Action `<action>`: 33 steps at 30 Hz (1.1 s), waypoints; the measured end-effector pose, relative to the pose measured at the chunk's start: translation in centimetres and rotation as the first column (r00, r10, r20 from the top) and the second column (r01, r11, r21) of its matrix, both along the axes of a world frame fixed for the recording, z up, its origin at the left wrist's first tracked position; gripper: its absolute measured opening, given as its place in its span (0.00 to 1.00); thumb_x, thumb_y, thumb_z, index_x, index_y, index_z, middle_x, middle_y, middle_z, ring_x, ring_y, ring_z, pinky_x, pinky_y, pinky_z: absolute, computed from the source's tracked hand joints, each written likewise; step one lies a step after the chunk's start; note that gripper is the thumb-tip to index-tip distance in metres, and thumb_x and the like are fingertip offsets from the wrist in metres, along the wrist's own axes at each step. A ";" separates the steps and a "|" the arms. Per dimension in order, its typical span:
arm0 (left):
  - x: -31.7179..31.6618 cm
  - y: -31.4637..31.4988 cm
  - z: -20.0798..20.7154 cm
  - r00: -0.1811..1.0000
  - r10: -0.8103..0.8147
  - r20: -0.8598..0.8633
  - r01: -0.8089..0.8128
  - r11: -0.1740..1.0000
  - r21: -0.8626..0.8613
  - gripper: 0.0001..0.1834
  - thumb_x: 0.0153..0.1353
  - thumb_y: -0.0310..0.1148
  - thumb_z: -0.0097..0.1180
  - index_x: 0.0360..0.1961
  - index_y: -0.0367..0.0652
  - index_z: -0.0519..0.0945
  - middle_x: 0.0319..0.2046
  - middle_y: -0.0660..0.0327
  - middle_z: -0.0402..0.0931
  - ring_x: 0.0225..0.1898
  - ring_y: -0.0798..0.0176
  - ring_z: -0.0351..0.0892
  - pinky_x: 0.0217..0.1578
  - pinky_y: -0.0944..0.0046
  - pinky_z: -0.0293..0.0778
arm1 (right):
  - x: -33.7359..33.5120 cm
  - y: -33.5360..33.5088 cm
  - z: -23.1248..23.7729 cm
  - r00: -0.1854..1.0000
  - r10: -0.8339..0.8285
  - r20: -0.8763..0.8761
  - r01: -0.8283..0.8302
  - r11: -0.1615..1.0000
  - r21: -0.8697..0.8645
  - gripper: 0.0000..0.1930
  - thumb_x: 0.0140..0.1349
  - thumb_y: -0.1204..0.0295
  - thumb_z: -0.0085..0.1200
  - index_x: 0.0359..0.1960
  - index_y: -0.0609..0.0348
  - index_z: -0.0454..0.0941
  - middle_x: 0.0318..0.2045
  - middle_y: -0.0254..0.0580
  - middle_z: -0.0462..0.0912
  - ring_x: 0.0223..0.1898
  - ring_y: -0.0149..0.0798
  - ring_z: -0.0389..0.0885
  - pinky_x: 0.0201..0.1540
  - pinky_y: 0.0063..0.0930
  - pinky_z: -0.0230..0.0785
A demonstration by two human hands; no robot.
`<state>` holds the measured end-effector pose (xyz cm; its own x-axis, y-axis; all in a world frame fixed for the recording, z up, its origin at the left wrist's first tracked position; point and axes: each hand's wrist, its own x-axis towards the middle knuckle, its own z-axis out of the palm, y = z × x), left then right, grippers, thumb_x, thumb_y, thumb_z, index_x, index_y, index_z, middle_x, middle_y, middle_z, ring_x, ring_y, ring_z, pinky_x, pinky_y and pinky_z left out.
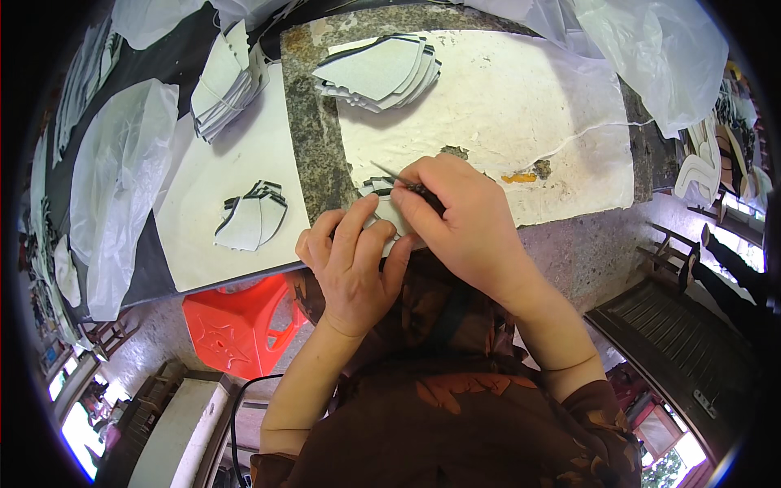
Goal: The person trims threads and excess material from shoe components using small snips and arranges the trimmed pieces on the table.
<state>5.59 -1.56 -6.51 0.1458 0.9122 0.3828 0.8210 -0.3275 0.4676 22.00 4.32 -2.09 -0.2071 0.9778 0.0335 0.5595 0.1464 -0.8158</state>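
At the near edge of the work surface, my left hand (354,256) holds a small white cut piece (390,213) with a dark edge, its fingers bent over it. My right hand (464,215) is closed around a slim, dark-handled tool with a pointed metal tip (389,172). That tip lies just above the piece's dark far edge; whether it touches cannot be made out. Part of the piece is hidden under my fingers. Left of my hands, a small fanned stack of similar white pieces with dark edges (250,221) rests on white sheeting.
A larger stack of white pieces (382,71) sits at the far side, with a tied bundle (224,85) to its left. Plastic bags (122,195) lie at the left and a clear bag (659,57) at the far right. A red plastic stool (236,325) stands below the table.
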 end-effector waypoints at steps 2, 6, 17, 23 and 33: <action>0.0 -0.1 0.2 1.000 -0.009 0.005 0.009 1.000 -0.022 0.14 0.55 0.39 0.73 0.39 0.49 0.82 0.57 0.61 0.80 0.55 0.51 0.72 0.56 0.51 0.60 | 0.2 0.1 0.1 1.000 -0.015 -0.009 0.015 1.000 -0.003 0.06 0.66 0.70 0.59 0.37 0.58 0.79 0.33 0.47 0.81 0.35 0.54 0.82 0.38 0.44 0.76; 0.1 -0.1 0.5 1.000 -0.012 0.007 0.012 0.998 -0.057 0.18 0.53 0.36 0.75 0.42 0.48 0.81 0.58 0.59 0.80 0.57 0.49 0.72 0.58 0.52 0.60 | 0.7 0.4 -0.2 0.998 -0.051 -0.024 0.050 0.998 -0.029 0.05 0.65 0.71 0.58 0.37 0.60 0.78 0.31 0.49 0.81 0.35 0.55 0.81 0.37 0.45 0.74; 0.1 0.4 0.7 1.000 0.014 -0.027 -0.015 0.999 -0.044 0.23 0.61 0.45 0.69 0.55 0.49 0.84 0.54 0.66 0.81 0.52 0.54 0.73 0.55 0.53 0.60 | 1.0 0.2 -0.6 0.996 -0.064 -0.064 0.061 0.997 -0.040 0.06 0.65 0.72 0.58 0.37 0.62 0.77 0.30 0.49 0.80 0.34 0.55 0.81 0.36 0.45 0.73; 0.2 0.5 1.3 0.998 -0.001 -0.063 -0.003 0.997 -0.071 0.22 0.61 0.45 0.69 0.54 0.49 0.84 0.54 0.66 0.80 0.53 0.55 0.72 0.55 0.53 0.60 | 1.1 0.1 -0.8 0.993 -0.074 -0.096 0.070 0.997 -0.039 0.06 0.65 0.73 0.58 0.37 0.62 0.77 0.30 0.49 0.80 0.34 0.55 0.80 0.36 0.44 0.73; 0.3 1.0 2.9 0.991 -0.040 -0.126 0.023 0.991 -0.134 0.20 0.61 0.41 0.68 0.54 0.51 0.84 0.52 0.65 0.78 0.54 0.53 0.71 0.56 0.51 0.60 | 2.9 -0.1 -0.3 0.973 -0.178 -0.150 0.148 0.970 -0.192 0.07 0.65 0.72 0.57 0.38 0.64 0.78 0.27 0.52 0.80 0.28 0.52 0.78 0.32 0.39 0.70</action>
